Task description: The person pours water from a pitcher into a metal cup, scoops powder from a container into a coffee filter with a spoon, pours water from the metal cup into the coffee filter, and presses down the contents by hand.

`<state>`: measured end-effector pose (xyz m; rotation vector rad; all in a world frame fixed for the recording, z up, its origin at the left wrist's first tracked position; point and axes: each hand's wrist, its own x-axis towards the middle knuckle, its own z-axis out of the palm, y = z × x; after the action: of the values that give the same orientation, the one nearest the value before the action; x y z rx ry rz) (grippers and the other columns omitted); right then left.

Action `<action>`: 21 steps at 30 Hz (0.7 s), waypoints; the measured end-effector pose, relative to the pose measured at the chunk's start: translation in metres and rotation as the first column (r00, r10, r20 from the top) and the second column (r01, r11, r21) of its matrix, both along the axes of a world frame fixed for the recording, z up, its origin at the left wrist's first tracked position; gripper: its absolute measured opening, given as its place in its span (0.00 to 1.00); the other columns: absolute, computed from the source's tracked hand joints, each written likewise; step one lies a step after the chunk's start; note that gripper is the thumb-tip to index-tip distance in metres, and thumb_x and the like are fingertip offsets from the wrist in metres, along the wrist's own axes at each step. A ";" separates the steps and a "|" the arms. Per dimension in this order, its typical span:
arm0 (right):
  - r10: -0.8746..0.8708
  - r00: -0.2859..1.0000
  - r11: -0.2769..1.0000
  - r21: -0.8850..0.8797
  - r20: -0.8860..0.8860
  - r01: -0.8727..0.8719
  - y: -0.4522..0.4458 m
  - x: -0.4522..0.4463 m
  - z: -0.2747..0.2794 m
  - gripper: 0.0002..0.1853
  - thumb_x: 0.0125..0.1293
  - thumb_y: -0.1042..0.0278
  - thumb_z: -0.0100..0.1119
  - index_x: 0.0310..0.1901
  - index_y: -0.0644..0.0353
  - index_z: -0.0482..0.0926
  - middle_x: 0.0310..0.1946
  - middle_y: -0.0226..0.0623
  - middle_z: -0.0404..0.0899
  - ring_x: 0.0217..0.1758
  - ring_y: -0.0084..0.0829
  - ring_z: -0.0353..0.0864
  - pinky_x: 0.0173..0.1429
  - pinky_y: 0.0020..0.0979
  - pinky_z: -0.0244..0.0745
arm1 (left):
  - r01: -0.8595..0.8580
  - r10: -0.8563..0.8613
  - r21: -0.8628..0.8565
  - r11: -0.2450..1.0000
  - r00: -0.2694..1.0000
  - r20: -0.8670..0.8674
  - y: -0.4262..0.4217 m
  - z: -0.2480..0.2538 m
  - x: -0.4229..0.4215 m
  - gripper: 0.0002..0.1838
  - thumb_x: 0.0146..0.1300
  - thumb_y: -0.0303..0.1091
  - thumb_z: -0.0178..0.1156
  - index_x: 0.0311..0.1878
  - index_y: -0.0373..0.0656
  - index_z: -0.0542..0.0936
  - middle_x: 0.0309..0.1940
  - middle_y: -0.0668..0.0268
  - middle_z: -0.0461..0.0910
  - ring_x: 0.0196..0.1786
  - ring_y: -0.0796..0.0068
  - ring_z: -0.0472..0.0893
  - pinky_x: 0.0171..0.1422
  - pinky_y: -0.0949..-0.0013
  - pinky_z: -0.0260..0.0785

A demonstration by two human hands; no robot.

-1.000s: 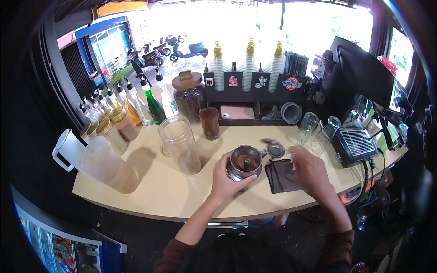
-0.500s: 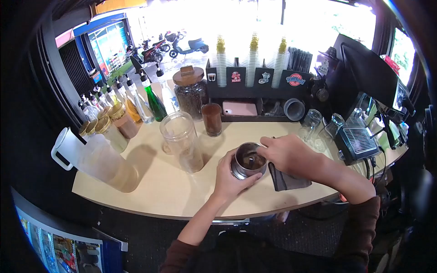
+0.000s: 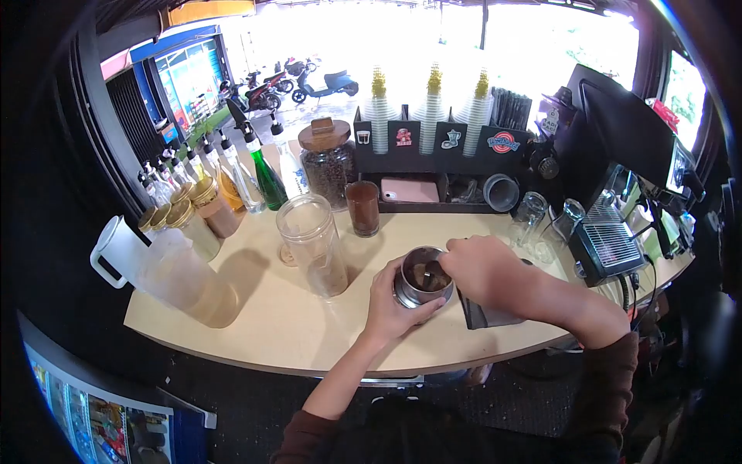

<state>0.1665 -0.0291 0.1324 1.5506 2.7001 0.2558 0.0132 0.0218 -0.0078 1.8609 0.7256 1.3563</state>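
Observation:
My left hand [image 3: 389, 309] is wrapped round the near left side of a metal cup [image 3: 423, 297] standing on the table. Over its right rim, my right hand [image 3: 481, 267] pinches what looks like a spoon [image 3: 429, 278], whose metal part dips into the dark contents; most of the handle is hidden by the fingers. Under the right forearm lies a dark folded cloth [image 3: 493, 316]. A tall clear plastic jar [image 3: 313, 247] with a little powder low inside stands left of the cup. Behind is a glass of brown liquid [image 3: 362, 215].
At the left stand a frosted pitcher [image 3: 182, 274], gold-lidded jars [image 3: 189, 228] and several pump bottles [image 3: 265, 176]. A wood-lidded bean jar [image 3: 328, 170] and a black cup organizer [image 3: 417, 162] line the back. Glass mugs [image 3: 529, 213] and a black machine [image 3: 607, 240] are at the right.
The spoon has shifted inside the cup, and my right hand has dropped slightly at its rim. My left hand keeps its hold. The whole view has tilted a little.

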 end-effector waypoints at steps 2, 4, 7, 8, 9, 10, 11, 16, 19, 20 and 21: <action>-0.004 1.000 1.000 0.028 -0.027 0.005 -0.004 -0.004 -0.001 0.08 0.55 0.72 0.54 0.35 0.63 0.77 0.31 0.44 0.77 0.34 0.45 0.82 0.36 0.39 0.77 | 0.008 -0.008 0.005 1.000 1.000 -0.003 -0.001 0.001 -0.001 0.40 0.36 0.41 0.79 0.54 0.37 0.72 0.45 0.56 0.80 0.48 0.59 0.80 0.55 0.60 0.71; -0.084 0.995 0.992 -0.093 0.062 0.090 -0.008 -0.015 0.003 0.08 0.55 0.72 0.55 0.36 0.64 0.78 0.32 0.45 0.78 0.34 0.44 0.82 0.38 0.38 0.77 | -0.006 0.005 -0.011 1.000 1.000 -0.026 -0.002 0.005 -0.001 0.41 0.36 0.42 0.79 0.54 0.37 0.72 0.46 0.56 0.80 0.49 0.59 0.80 0.56 0.60 0.70; -0.124 0.989 0.989 -0.072 0.084 0.130 -0.008 -0.024 0.004 0.08 0.54 0.71 0.58 0.35 0.65 0.78 0.33 0.45 0.79 0.34 0.43 0.83 0.38 0.38 0.78 | -0.001 0.001 0.016 1.000 1.000 -0.027 0.000 0.003 -0.002 0.41 0.36 0.42 0.79 0.54 0.37 0.72 0.46 0.56 0.80 0.49 0.59 0.80 0.56 0.60 0.71; -0.160 0.983 0.987 -0.001 0.090 0.161 -0.006 -0.025 -0.001 0.09 0.54 0.70 0.59 0.35 0.65 0.78 0.33 0.45 0.79 0.34 0.43 0.83 0.38 0.38 0.78 | -0.002 0.002 0.018 1.000 1.000 -0.028 -0.001 0.003 -0.002 0.41 0.36 0.42 0.79 0.54 0.37 0.72 0.46 0.56 0.80 0.49 0.59 0.80 0.56 0.60 0.71; -0.161 0.983 0.987 0.002 0.089 0.162 -0.005 -0.021 -0.002 0.09 0.54 0.70 0.59 0.35 0.65 0.78 0.33 0.45 0.79 0.34 0.43 0.83 0.38 0.38 0.78 | -0.003 0.004 0.016 1.000 1.000 -0.023 -0.002 0.005 -0.002 0.41 0.36 0.42 0.79 0.54 0.37 0.72 0.46 0.56 0.80 0.49 0.59 0.80 0.56 0.60 0.71; -0.112 0.993 0.994 0.015 0.043 0.112 -0.004 -0.015 -0.002 0.07 0.53 0.71 0.60 0.33 0.63 0.80 0.32 0.44 0.80 0.34 0.42 0.84 0.37 0.37 0.79 | -0.006 0.007 0.013 1.000 1.000 -0.017 -0.002 0.006 -0.001 0.41 0.36 0.42 0.79 0.54 0.37 0.72 0.46 0.56 0.80 0.49 0.59 0.80 0.56 0.60 0.71; -0.059 0.998 0.998 0.025 -0.002 0.059 -0.002 -0.011 -0.002 0.06 0.51 0.71 0.62 0.30 0.62 0.83 0.31 0.44 0.81 0.35 0.41 0.85 0.37 0.36 0.80 | -0.010 0.010 0.013 1.000 1.000 -0.016 -0.002 0.006 -0.001 0.41 0.36 0.42 0.79 0.54 0.37 0.72 0.46 0.56 0.80 0.49 0.59 0.80 0.56 0.60 0.71; -0.021 0.999 0.999 0.032 -0.038 0.022 0.008 -0.005 -0.001 0.06 0.52 0.71 0.60 0.33 0.61 0.81 0.32 0.43 0.80 0.37 0.42 0.84 0.38 0.37 0.79 | 0.003 -0.003 -0.004 1.000 1.000 -0.013 0.000 0.002 0.000 0.41 0.36 0.41 0.79 0.55 0.37 0.72 0.47 0.55 0.79 0.50 0.60 0.80 0.57 0.61 0.71; 0.027 0.999 0.999 0.019 -0.038 -0.026 0.012 0.002 -0.001 0.05 0.53 0.71 0.59 0.32 0.60 0.81 0.32 0.41 0.79 0.37 0.42 0.84 0.39 0.38 0.79 | 0.011 -0.010 -0.017 1.000 1.000 0.018 -0.001 -0.001 0.001 0.41 0.36 0.41 0.79 0.55 0.36 0.72 0.47 0.55 0.79 0.50 0.61 0.80 0.57 0.61 0.71; 0.018 1.000 0.998 0.065 -0.010 -0.017 0.013 0.003 -0.003 0.05 0.54 0.72 0.59 0.32 0.60 0.81 0.33 0.41 0.79 0.38 0.43 0.84 0.39 0.39 0.79 | 0.009 -0.009 -0.022 1.000 1.000 0.015 -0.002 -0.001 0.000 0.41 0.36 0.41 0.79 0.55 0.36 0.72 0.47 0.55 0.79 0.50 0.61 0.80 0.57 0.61 0.71; 0.018 1.000 0.998 0.064 -0.011 -0.017 0.012 0.005 -0.004 0.05 0.54 0.72 0.59 0.32 0.60 0.81 0.33 0.41 0.79 0.38 0.43 0.84 0.39 0.39 0.79 | -0.003 0.003 -0.021 1.000 1.000 -0.008 -0.002 0.000 -0.001 0.41 0.36 0.41 0.79 0.55 0.36 0.72 0.47 0.55 0.79 0.50 0.61 0.80 0.57 0.61 0.71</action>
<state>0.1715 -0.0173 0.1288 1.5499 2.7421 0.3381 0.0122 0.0199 -0.0075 1.8509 0.7441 1.3383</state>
